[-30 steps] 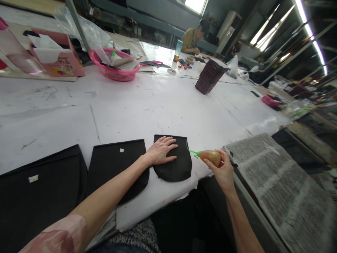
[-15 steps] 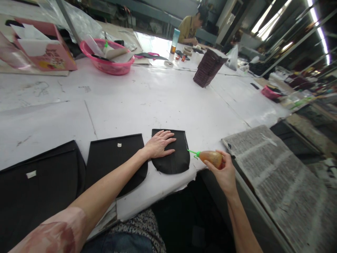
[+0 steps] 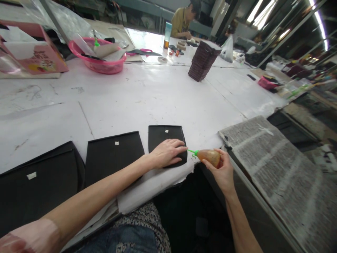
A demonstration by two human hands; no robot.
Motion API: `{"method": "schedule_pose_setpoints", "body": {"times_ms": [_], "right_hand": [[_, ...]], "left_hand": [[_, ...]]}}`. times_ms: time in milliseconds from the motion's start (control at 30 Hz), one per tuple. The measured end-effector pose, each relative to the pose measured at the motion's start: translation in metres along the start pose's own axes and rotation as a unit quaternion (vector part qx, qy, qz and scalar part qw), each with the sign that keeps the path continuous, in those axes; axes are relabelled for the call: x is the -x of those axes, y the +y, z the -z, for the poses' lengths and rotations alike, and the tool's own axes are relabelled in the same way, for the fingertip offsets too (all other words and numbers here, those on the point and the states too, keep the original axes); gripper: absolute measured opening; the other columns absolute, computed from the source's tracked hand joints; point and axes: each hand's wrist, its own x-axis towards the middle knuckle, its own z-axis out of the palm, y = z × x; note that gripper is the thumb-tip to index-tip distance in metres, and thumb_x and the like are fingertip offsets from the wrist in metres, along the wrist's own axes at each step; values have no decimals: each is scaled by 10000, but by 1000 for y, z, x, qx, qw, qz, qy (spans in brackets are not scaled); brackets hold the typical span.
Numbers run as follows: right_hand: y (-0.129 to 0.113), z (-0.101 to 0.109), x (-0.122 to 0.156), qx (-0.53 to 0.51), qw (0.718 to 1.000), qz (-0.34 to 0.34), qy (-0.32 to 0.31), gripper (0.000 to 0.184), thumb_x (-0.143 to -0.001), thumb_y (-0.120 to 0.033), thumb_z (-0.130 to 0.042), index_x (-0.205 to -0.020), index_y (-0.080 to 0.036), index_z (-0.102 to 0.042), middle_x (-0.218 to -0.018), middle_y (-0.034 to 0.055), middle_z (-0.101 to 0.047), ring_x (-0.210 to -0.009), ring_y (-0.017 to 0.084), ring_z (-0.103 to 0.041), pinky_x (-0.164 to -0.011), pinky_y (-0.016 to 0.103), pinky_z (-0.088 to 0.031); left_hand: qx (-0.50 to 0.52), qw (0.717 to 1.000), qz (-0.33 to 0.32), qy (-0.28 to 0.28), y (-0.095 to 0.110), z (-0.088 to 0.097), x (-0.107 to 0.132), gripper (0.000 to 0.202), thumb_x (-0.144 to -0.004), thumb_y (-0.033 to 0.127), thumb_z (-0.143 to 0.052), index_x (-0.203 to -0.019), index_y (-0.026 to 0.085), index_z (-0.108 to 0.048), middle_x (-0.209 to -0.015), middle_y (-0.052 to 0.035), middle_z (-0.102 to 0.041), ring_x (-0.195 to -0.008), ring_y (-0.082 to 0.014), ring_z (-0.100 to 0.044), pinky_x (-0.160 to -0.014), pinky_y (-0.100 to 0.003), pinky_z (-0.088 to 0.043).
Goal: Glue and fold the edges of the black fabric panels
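My left hand (image 3: 168,153) lies flat with its fingers stretched out over the lower part of a small black panel (image 3: 160,135), which has a rounded bottom and a white tag near its top edge. In my right hand (image 3: 222,168) is a squeeze bottle (image 3: 210,157) of amber liquid, probably glue, with a green nozzle. The nozzle tip is at the panel's right edge, close to my left fingertips. Two more black panels, a middle one (image 3: 113,160) and a larger left one (image 3: 39,189), lie to the left, partly under my left forearm.
A pink basin (image 3: 105,66) with odds and ends and a pink box (image 3: 44,59) stand at the back left. Farther back is a dark stack of pieces (image 3: 202,63). A grey fabric-covered board (image 3: 273,175) lies on the right. A co-worker (image 3: 181,23) sits across the table.
My left hand has slid down the panel towards the near edge, uncovering the white tag. The bottle remains at the panel's right edge. The view has shifted slightly.
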Motion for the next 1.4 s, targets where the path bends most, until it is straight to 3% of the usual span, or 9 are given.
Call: {"method": "schedule_pose_setpoints", "body": {"times_ms": [100,267,1067,1233,1400], "right_hand": [[1,2,4,-7,1000,-8,-3,682,-637,-515,-849,-1198,-229,-587,-1064,64,-674,-931,267,-659,-803,406,-574],[4,6,13,-16,1000,-12,-1,684,-632,-512,-853,-1197,-232,-589,-1059,66,-678,-947,281,-656,-799,419,-580],[5,24,53,-30,999,-43,-9,675,-655,-466,-855,-1227,-242,-577,-1132,73,-670,-1017,291,-652,-835,421,-585],[10,22,49,-81,994,-65,-21,672,-648,-442,-863,-1213,-235,-564,-1116,68,-663,-947,269,-669,-772,406,-604],[11,12,38,-133,986,-93,-37,687,-610,-431,-879,-1172,-228,-539,-1018,53,-669,-795,241,-682,-576,338,-599]], "left_hand": [[45,997,-52,-39,13,-9,5,399,-974,392,-506,-1347,253,-538,-1356,-102,-554,-1260,-264,-517,-1078,-428,-398],[42,998,-34,-28,11,-19,10,317,-981,358,-496,-1266,259,-593,-1308,-83,-574,-1230,-253,-525,-1097,-442,-373],[40,999,-25,-13,12,-20,10,266,-969,357,-508,-1175,261,-648,-1308,-66,-575,-1224,-240,-531,-1102,-414,-379],[49,998,-25,-10,13,-19,9,259,-961,347,-526,-1175,257,-640,-1295,-66,-584,-1227,-236,-535,-1095,-407,-387],[59,998,-19,-8,12,-19,9,251,-936,336,-571,-1164,244,-622,-1272,-62,-600,-1228,-235,-536,-1089,-400,-394]]}}
